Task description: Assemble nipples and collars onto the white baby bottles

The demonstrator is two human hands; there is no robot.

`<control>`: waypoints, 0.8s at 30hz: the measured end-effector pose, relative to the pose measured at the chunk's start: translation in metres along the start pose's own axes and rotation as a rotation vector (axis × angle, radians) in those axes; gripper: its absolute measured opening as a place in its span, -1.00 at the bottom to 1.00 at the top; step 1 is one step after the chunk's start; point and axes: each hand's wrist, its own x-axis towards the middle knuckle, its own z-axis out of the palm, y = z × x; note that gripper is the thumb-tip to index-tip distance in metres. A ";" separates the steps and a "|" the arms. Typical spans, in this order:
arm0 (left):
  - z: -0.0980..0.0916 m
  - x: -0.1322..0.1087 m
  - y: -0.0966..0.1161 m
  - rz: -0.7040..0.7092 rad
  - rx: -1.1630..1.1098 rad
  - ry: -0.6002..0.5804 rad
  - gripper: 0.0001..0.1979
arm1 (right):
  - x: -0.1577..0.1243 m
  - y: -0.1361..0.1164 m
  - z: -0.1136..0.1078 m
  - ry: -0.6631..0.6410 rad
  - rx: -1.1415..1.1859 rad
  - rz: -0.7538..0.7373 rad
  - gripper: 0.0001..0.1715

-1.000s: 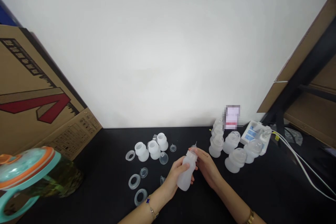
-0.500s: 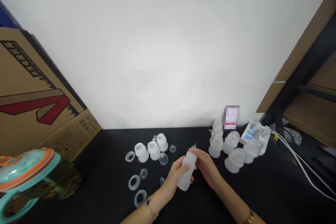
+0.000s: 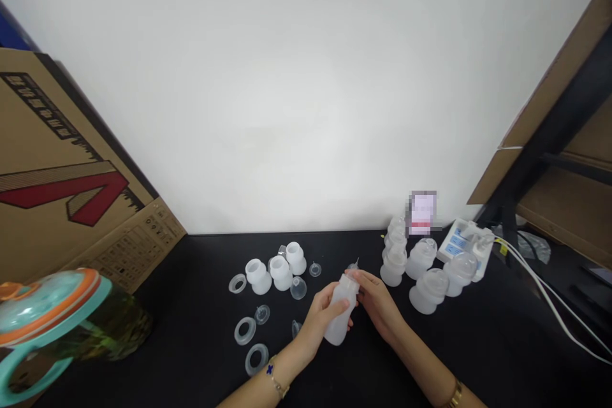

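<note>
My left hand [image 3: 319, 319] is wrapped round the body of a translucent white baby bottle [image 3: 338, 324], held tilted with its neck away from me. At the neck, my right hand [image 3: 377, 298] is closed, thumb and fingers on the rim. Just beyond those fingertips shows a clear teat [image 3: 353, 266] with a thin pointed stem; whether it sits in the bottle's mouth is hidden. Left of my hands lie a clear dome cap [image 3: 298, 288], a small clear teat [image 3: 315, 269] and another clear teat [image 3: 262, 314]. A clear piece [image 3: 296, 329] is partly hidden by my left hand.
Open white bottles [image 3: 259, 277] and screw rings [image 3: 245, 331] are at the left. Several capped bottles [image 3: 429, 291] stand right, near a power strip [image 3: 463, 245] with white cables. A lidded jug [image 3: 71, 315] and a cardboard box [image 3: 62, 166] are far left. A wall [image 3: 296, 108] rises behind.
Almost nothing differs. Both hands stay at the bottle, with only a slight shift of the fingers and bottle; the whole view has moved a little.
</note>
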 end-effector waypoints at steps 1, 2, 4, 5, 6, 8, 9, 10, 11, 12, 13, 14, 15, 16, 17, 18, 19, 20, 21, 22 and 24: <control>0.000 0.000 0.000 0.001 0.003 0.003 -0.50 | 0.000 0.000 0.000 -0.001 0.003 -0.003 -0.59; 0.000 0.001 -0.001 0.003 0.004 0.005 -0.49 | 0.001 0.000 -0.001 -0.002 0.004 -0.003 -0.59; -0.001 0.001 -0.002 0.006 0.005 0.007 -0.49 | 0.002 0.001 -0.001 -0.002 0.000 0.000 -0.59; -0.001 0.002 -0.002 0.009 0.005 0.005 -0.48 | 0.002 0.001 -0.002 0.000 -0.002 0.000 -0.58; -0.002 0.003 -0.003 0.012 0.005 0.003 -0.48 | 0.002 0.001 -0.002 0.004 -0.005 -0.001 -0.58; -0.002 0.004 -0.004 0.016 0.006 -0.002 -0.47 | 0.003 0.002 -0.002 0.011 -0.008 -0.007 -0.57; -0.003 0.004 -0.004 0.018 0.007 -0.004 -0.47 | 0.003 0.002 -0.002 0.011 -0.009 -0.012 -0.58; -0.003 0.004 -0.005 0.021 0.009 -0.005 -0.47 | 0.002 0.002 -0.002 0.010 -0.009 -0.016 -0.58; -0.003 0.004 -0.005 0.025 0.010 -0.008 -0.47 | 0.002 0.002 -0.002 0.007 -0.009 -0.019 -0.59; -0.003 0.005 -0.005 0.029 0.012 -0.010 -0.47 | 0.002 0.002 -0.002 0.005 -0.010 -0.021 -0.60; -0.003 0.005 -0.006 0.034 0.014 -0.011 -0.47 | 0.001 0.002 -0.002 0.001 -0.011 -0.022 -0.61; -0.003 0.005 -0.006 0.039 0.016 -0.011 -0.47 | 0.001 0.002 -0.002 -0.002 -0.012 -0.023 -0.62; -0.003 0.005 -0.006 0.042 0.018 -0.009 -0.47 | 0.001 0.002 -0.002 -0.004 -0.012 -0.024 -0.63; -0.003 0.005 -0.006 0.042 0.022 -0.008 -0.47 | 0.000 0.002 -0.002 -0.008 -0.011 -0.026 -0.64; -0.003 0.005 -0.006 0.041 0.027 -0.005 -0.46 | 0.000 0.002 -0.002 -0.013 -0.008 -0.027 -0.65; -0.003 0.005 -0.007 0.041 0.031 -0.002 -0.46 | 0.000 0.002 -0.002 -0.017 -0.002 -0.028 -0.66; -0.003 0.005 -0.007 0.041 0.036 -0.001 -0.46 | 0.000 0.002 -0.002 -0.019 0.004 -0.027 -0.66; -0.003 0.006 -0.007 0.042 0.038 0.000 -0.45 | 0.000 0.002 -0.002 -0.018 0.009 -0.024 -0.66; -0.003 0.006 -0.008 0.047 0.041 0.000 -0.45 | 0.000 0.002 -0.002 -0.018 0.012 -0.020 -0.66; -0.003 0.006 -0.008 0.053 0.043 -0.001 -0.45 | 0.000 0.002 -0.002 -0.018 0.013 -0.018 -0.65; -0.003 0.006 -0.008 0.063 0.048 -0.003 -0.46 | 0.001 0.002 -0.002 -0.020 0.015 -0.020 -0.64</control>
